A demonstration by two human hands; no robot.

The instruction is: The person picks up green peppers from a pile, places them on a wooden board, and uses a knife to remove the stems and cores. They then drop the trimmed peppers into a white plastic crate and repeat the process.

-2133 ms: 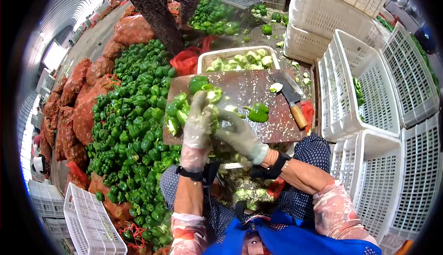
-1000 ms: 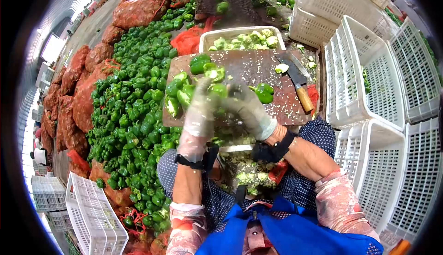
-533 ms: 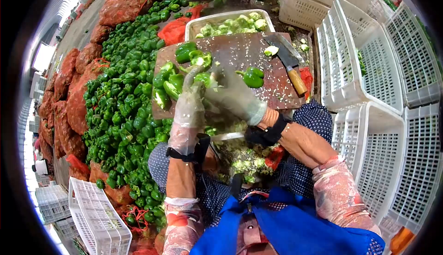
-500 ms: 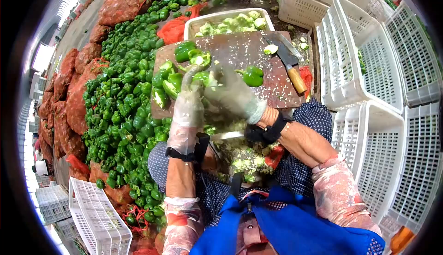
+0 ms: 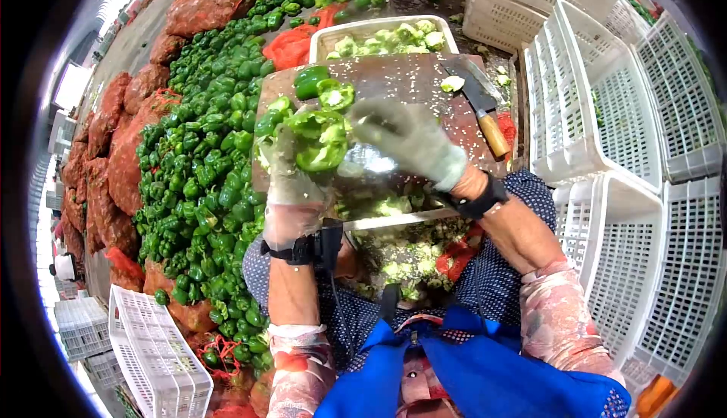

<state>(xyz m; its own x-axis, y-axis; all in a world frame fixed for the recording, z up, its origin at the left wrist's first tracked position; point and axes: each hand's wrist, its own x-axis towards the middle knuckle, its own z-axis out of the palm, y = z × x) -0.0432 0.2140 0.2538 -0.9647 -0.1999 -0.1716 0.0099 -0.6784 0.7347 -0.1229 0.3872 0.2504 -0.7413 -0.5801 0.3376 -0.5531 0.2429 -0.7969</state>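
My left hand [image 5: 294, 179], in a pale glove, grips an opened green bell pepper [image 5: 319, 139] with its hollow inside facing up. My right hand [image 5: 413, 139], also gloved, hovers over the cutting board [image 5: 386, 85] just right of that pepper. Its fingers are blurred, and whether they hold anything does not show. A bright glint lies on the board under them. Beyond my left hand are a whole-looking pepper [image 5: 310, 82], a cut pepper piece [image 5: 335, 95] and more cut pieces. At the board's right lies a cleaver [image 5: 485, 111] with a wooden handle, a pale pepper core [image 5: 452, 83] beside its blade.
A white tub [image 5: 316, 47] of pepper cores stands behind the board. Green peppers [image 5: 204, 168] are heaped on the left, with red mesh sacks [image 5: 113, 168] beyond. White plastic crates [image 5: 598, 183] stack along the right, and another crate [image 5: 163, 350] sits at lower left. Scraps lie below the board.
My hands have moved apart, and the opened pepper now shows in my left hand. My right hand has shifted right, over where a green pepper lay; that pepper no longer shows.
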